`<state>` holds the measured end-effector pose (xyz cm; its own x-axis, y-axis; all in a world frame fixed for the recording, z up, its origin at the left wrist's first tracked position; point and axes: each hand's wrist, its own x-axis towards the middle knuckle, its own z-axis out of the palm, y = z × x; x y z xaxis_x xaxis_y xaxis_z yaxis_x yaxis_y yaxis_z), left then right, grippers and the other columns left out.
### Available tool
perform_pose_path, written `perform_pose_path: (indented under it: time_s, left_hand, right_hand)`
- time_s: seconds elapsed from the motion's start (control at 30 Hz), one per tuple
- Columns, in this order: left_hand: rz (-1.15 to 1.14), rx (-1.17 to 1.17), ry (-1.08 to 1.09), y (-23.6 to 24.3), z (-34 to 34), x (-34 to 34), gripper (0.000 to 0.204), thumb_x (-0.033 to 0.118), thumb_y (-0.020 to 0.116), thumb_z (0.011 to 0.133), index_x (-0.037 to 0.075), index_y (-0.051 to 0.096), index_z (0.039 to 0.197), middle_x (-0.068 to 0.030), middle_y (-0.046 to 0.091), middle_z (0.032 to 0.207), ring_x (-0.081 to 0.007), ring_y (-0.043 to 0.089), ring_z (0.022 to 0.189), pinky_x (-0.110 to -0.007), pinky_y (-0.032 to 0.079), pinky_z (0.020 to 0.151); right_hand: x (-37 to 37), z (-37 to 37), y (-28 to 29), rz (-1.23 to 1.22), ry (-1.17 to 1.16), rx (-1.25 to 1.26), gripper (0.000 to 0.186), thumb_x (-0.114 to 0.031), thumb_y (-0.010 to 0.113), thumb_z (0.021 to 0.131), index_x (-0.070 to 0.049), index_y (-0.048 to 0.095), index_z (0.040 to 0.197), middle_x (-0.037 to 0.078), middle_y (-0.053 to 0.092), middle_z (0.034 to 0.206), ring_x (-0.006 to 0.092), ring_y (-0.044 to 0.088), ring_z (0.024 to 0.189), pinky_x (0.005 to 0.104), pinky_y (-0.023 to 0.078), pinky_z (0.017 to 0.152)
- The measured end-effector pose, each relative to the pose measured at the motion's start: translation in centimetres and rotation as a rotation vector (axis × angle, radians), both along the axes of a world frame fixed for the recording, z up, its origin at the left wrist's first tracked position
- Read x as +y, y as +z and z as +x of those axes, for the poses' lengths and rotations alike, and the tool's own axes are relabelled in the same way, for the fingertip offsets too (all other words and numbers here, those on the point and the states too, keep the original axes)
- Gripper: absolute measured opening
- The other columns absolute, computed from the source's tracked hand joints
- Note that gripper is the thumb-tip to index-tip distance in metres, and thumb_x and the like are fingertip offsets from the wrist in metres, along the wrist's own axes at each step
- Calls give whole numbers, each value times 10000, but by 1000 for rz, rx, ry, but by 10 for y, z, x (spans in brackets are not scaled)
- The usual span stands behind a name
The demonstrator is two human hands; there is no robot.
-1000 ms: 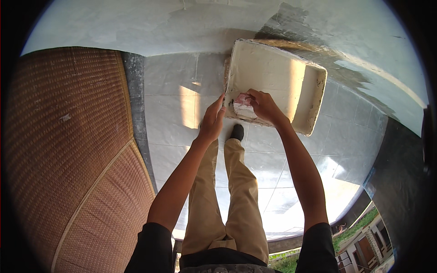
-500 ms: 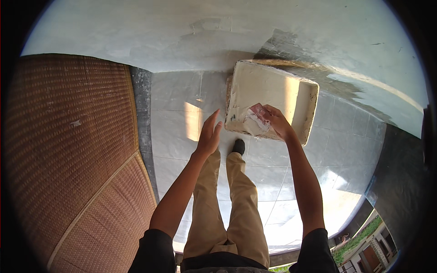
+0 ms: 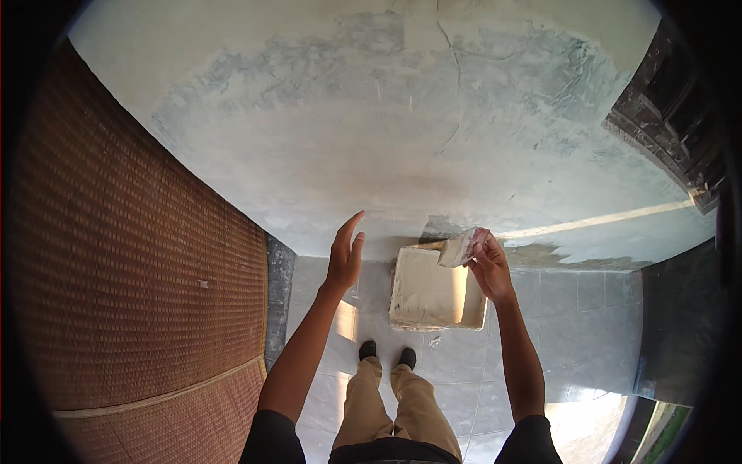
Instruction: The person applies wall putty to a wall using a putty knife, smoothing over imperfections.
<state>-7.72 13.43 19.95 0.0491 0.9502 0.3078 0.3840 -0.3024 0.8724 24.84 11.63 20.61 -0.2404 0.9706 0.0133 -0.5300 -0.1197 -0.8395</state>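
My right hand (image 3: 491, 271) grips a putty scraper (image 3: 461, 246), a flat piece smeared with whitish plaster, reddish where the fingers pinch it. It is held up in front of the wall, above the far right part of a shallow rectangular tray (image 3: 477, 321). The tray has pale plaster in it and stands on the floor by the wall's foot. My left hand (image 3: 345, 254) is raised to the left of the tray. Its fingers are stretched out, and nothing is in it.
The wall (image 3: 332, 155) ahead has grey and whitish plaster patches and a thin crack-like line. A woven brown panel (image 3: 154, 255) lines the left side. Grey tiles (image 3: 541, 332) cover the floor, and a dark wooden frame (image 3: 657, 108) sits at the upper right.
My right hand has lifted the putty scraper out of the tray toward the wall. The left hand has risen, its fingers still stretched. The view has tilted up, showing more wall.
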Motion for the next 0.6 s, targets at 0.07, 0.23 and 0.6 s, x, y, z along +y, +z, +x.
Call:
perform_pose_path:
  time_s: [0.07,0.23,0.6]
  left_hand:
    - [76,40,34,49,-5,11,466,227,424,1029,12,452,1442,-188,493,1463,-326,421,1395,-423,309,1161]
    - [270,50,69,157,-29,28,471,234,430,1034,14,442,1450,-191,486,1467,-328,420,1394,-424,308,1158]
    - [568,110,191,323,-116,58,482,220,426,1044,48,391,1493,-164,429,1515,-319,374,1424,-430,287,1176]
  right_hand:
    - [12,-1,47,85,-23,-20,220,-113,513,1045,-76,547,1259,5,644,1101,101,622,963,291,509,817]
    - [35,-13,151,287,-123,-56,308,-109,553,1024,-33,560,1323,48,671,1177,126,635,1017,308,526,837]
    - [59,-114,328,633,-255,-193,287,-120,599,1001,12,635,1254,68,687,1187,136,639,1023,312,519,889]
